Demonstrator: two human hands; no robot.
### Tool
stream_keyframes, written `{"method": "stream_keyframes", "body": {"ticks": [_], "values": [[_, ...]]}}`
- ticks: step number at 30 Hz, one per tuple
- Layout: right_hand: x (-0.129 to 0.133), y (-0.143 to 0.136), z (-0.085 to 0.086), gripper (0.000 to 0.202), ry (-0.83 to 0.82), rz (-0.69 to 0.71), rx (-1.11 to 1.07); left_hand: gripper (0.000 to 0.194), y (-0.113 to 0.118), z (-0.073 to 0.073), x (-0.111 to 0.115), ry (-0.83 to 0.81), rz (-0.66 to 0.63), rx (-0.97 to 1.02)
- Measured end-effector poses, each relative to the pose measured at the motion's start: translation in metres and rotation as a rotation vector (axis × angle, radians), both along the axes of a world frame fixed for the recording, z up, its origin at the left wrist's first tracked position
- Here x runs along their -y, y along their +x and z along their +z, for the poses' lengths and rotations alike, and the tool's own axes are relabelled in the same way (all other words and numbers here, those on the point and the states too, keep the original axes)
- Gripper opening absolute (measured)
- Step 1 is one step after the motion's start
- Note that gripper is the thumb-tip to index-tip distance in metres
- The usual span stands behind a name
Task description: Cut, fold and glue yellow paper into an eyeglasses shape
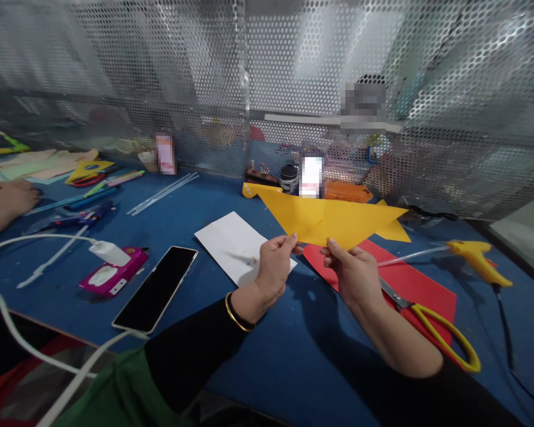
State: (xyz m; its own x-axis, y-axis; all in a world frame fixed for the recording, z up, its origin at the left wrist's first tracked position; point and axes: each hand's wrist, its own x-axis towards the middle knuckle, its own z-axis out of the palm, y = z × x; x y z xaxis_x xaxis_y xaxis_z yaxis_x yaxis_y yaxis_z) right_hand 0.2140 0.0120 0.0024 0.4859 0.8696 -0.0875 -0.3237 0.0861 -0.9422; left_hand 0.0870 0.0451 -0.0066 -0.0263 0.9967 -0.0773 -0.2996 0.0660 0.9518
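Between both hands a yellow sheet of paper [323, 216] is held up by its lower edge, its long side at the top and pointed corners to either side. My left hand [273, 267] pinches it left of centre, thumb and finger together. A short way to the right, my right hand [353, 270] grips the same edge between thumb and fingers. Beneath the left hand lies a white sheet [231, 243]. Under the right forearm are a red sheet [431, 296] and scissors [454, 338] with yellow and red handles, partly covered by the arm.
A yellow glue gun [480, 258] with a clear stick lies at the right. Left stand a phone [158, 290], a magenta power strip [113, 273] with a white plug and cable, and glue sticks [162, 193]. Another person's hand [13, 196] rests far left. Perforated metal panels [160, 71] close the back.
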Motion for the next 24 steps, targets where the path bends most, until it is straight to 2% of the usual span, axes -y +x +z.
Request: {"method": "stream_keyframes", "body": {"ticks": [7,11,16,21,24], "values": [[0.003,-0.007,-0.004,0.038,0.017,0.061,0.053,0.029,0.004,0.002,0.008,-0.024,-0.139,0.148],[0.004,-0.01,-0.006,0.042,-0.004,0.111,0.067,0.013,0.006,0.005,0.011,0.013,-0.095,0.151],[0.002,-0.005,-0.006,0.054,-0.04,0.155,0.077,0.011,0.005,0.005,0.009,-0.025,-0.075,0.165],[-0.002,0.004,-0.007,0.069,-0.035,0.164,0.08,0.011,0.002,0.002,-0.001,-0.08,0.005,0.226],[-0.002,0.004,-0.009,0.057,-0.019,0.162,0.13,0.014,0.001,0.002,-0.002,-0.105,0.002,0.232]]}}
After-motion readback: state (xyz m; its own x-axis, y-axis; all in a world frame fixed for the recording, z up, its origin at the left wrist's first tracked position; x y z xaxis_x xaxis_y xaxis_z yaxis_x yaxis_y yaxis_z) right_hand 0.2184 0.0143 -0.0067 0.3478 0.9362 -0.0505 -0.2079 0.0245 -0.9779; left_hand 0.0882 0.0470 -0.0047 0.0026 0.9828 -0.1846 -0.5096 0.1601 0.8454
